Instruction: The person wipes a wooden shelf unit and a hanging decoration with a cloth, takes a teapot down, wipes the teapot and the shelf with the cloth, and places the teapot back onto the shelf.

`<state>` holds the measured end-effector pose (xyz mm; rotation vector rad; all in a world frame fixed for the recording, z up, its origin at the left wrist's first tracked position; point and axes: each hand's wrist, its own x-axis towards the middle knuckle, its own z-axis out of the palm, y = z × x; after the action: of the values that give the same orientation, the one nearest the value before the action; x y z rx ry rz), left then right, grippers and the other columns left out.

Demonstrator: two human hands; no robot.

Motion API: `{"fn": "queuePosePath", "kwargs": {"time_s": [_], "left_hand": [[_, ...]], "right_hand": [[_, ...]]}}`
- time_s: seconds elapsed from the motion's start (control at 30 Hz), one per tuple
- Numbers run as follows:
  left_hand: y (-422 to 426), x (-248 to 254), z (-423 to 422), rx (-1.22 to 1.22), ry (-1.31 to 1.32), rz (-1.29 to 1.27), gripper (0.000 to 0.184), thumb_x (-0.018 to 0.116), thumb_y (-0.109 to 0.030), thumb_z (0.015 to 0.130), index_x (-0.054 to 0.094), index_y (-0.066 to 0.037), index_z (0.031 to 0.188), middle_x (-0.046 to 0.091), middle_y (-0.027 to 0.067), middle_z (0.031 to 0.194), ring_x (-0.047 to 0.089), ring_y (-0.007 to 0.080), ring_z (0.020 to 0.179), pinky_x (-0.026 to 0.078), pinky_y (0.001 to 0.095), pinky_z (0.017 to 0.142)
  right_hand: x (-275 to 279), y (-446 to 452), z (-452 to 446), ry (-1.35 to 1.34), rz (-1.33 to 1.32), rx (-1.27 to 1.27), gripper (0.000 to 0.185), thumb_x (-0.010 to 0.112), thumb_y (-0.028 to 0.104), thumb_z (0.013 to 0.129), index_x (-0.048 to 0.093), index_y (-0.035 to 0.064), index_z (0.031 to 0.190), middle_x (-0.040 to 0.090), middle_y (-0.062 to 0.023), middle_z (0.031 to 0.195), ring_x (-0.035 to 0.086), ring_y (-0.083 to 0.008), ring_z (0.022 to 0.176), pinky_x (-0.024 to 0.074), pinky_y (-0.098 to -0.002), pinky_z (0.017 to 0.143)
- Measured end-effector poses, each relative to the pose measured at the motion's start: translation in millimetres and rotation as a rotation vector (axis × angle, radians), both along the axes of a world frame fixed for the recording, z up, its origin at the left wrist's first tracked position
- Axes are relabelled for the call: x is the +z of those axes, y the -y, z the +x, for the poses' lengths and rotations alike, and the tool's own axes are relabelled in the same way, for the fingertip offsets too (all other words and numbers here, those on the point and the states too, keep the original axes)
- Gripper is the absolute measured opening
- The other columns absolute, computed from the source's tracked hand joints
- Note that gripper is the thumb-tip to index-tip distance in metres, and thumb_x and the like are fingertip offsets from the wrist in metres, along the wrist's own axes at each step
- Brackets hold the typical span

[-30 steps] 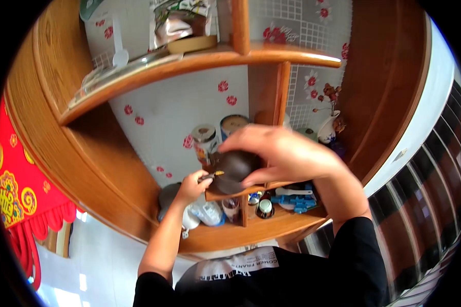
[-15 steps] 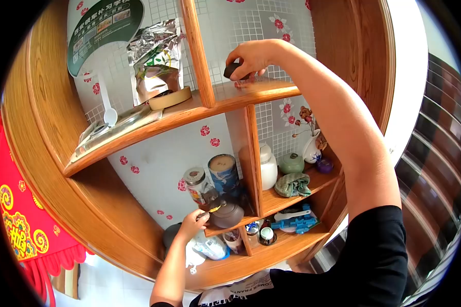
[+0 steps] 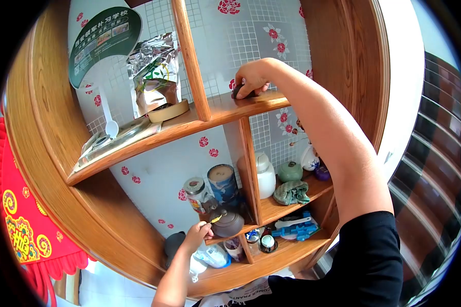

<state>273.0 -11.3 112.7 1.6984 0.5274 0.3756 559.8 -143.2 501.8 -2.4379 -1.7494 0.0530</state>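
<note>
On the upper shelf, my right hand (image 3: 254,78) is closed around a small dark object (image 3: 239,94), which seems to rest on the board; my fingers hide most of it. Lower down, a dark brown teapot (image 3: 228,224) with a yellow cord (image 3: 216,219) sits at the edge of the middle shelf. The fingers of my left hand (image 3: 198,234) are closed at the teapot's left side, where its handle is mostly covered. Right behind the teapot stand a glass jar (image 3: 195,192) with a metal lid and a blue patterned canister (image 3: 223,183).
A silver foil bag (image 3: 154,77), a tape roll (image 3: 169,111) and a white spoon (image 3: 109,120) occupy the upper left shelf. Wooden dividers (image 3: 192,61) split the cabinet. To the right are a white jar (image 3: 265,179), a green pot (image 3: 290,172) and a crumpled cloth (image 3: 291,193).
My right hand has lowered the dark object onto or very near the upper shelf. The camera view has shifted slightly. My left hand stays at the teapot.
</note>
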Motion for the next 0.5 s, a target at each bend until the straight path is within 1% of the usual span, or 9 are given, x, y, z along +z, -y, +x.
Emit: {"fn": "queuePosePath", "kwargs": {"time_s": [0.13, 0.2, 0.27, 0.33, 0.4, 0.43, 0.5], "left_hand": [[15, 13, -6, 0.018, 0.055, 0.009, 0.024, 0.045, -0.023, 0.092, 0.052, -0.002, 0.081, 0.057, 0.0042, 0.071, 0.055, 0.0117, 0.069, 0.047, 0.0251, 0.068], [26, 27, -12, 0.054, 0.154, -0.051, 0.024, 0.044, -0.022, 0.092, 0.052, -0.002, 0.082, 0.057, 0.0054, 0.072, 0.055, 0.0117, 0.069, 0.046, 0.0246, 0.067], [33, 45, -19, 0.057, 0.179, -0.058, 0.025, 0.044, -0.023, 0.093, 0.053, -0.001, 0.083, 0.058, 0.0058, 0.07, 0.054, 0.0117, 0.068, 0.044, 0.0244, 0.065], [39, 68, -29, -0.035, 0.209, 0.057, 0.026, 0.046, -0.024, 0.093, 0.052, -0.001, 0.082, 0.058, 0.0056, 0.069, 0.054, 0.0116, 0.068, 0.044, 0.0246, 0.066], [60, 103, -35, -0.062, 0.227, 0.055, 0.028, 0.048, -0.028, 0.092, 0.051, -0.002, 0.083, 0.057, 0.0056, 0.068, 0.054, 0.0111, 0.065, 0.043, 0.0244, 0.067], [74, 124, -39, -0.07, 0.238, 0.04, 0.028, 0.048, -0.028, 0.092, 0.051, -0.002, 0.084, 0.057, 0.0057, 0.068, 0.054, 0.0114, 0.065, 0.044, 0.0246, 0.066], [98, 163, -43, -0.094, 0.302, 0.004, 0.028, 0.048, -0.028, 0.092, 0.051, -0.001, 0.086, 0.057, 0.0061, 0.07, 0.055, 0.0124, 0.064, 0.046, 0.0253, 0.064]], "right_hand": [[-4, 6, 14, -0.015, 0.039, -0.061, 0.053, 0.07, 0.031, 0.074, 0.052, 0.0077, 0.118, 0.056, -0.0076, 0.075, 0.053, -0.0142, 0.059, 0.0459, -0.0248, 0.048], [-7, 9, 19, -0.009, 0.064, -0.067, 0.052, 0.07, 0.031, 0.074, 0.053, 0.0079, 0.118, 0.056, -0.0073, 0.076, 0.053, -0.0146, 0.06, 0.0473, -0.0252, 0.05], [-9, 12, 22, -0.022, 0.086, -0.058, 0.052, 0.069, 0.031, 0.074, 0.053, 0.008, 0.118, 0.057, -0.0076, 0.078, 0.054, -0.0151, 0.061, 0.0482, -0.026, 0.051], [-10, 15, 24, -0.035, 0.106, -0.047, 0.052, 0.069, 0.032, 0.075, 0.054, 0.008, 0.118, 0.058, -0.0079, 0.08, 0.055, -0.0156, 0.063, 0.0491, -0.0267, 0.052], [-11, 18, 25, 0.027, 0.125, -0.033, 0.053, 0.068, 0.034, 0.075, 0.053, 0.0069, 0.118, 0.062, -0.011, 0.091, 0.059, -0.0189, 0.069, 0.0512, -0.0277, 0.057], [-12, 21, 24, 0.025, 0.126, -0.027, 0.053, 0.068, 0.034, 0.075, 0.053, 0.0069, 0.118, 0.062, -0.011, 0.091, 0.059, -0.0189, 0.069, 0.0512, -0.0277, 0.057], [-12, 30, 21, -0.03, 0.259, -0.049, 0.053, 0.067, 0.036, 0.076, 0.055, 0.0057, 0.117, 0.062, -0.0133, 0.103, 0.061, -0.0216, 0.083, 0.0516, -0.0296, 0.069]]}}
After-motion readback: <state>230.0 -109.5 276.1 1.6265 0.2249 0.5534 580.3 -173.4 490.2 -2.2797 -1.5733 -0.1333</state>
